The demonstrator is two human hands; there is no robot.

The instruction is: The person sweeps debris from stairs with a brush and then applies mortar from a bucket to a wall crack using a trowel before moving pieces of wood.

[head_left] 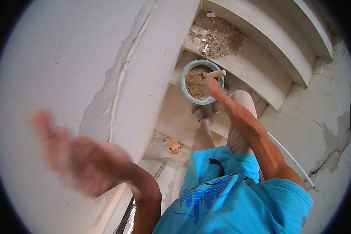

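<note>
Stair steps (257,74): pale, smooth, dusty, with long curved front edges fanning toward the right. Wall (66,50) on the left: off-white, finely rippled, crossed by a rough raised plaster seam (123,74) with ragged grey patches alongside. Rubble (222,37): loose grey-brown grit with angular pale chips, heaped at the wall end of one step, close to its front edge. Bucket (182,84): round, teal rim smeared with pale residue, located just below that same front edge as seen from above, near the wall; cannot tell whether its base rests on a step or hangs clear. Contents: coarse, sandy brown mix (195,87), lumpy surface, well below the rim. Trowel (217,73) lies across the upper right of the opening, its cylindrical pale wooden handle projecting past the rim, metal end in the mix. Right hand (211,86): fingers curled closed at the bucket's right side, apparently on its thin bail, just beside the trowel handle; exact contact hidden. Left hand (85,162): raised before the wall, motion-blurred, fingers at least partly extended, nothing visible in it. Slender white tube (291,160) lies right of the forearm.
</note>
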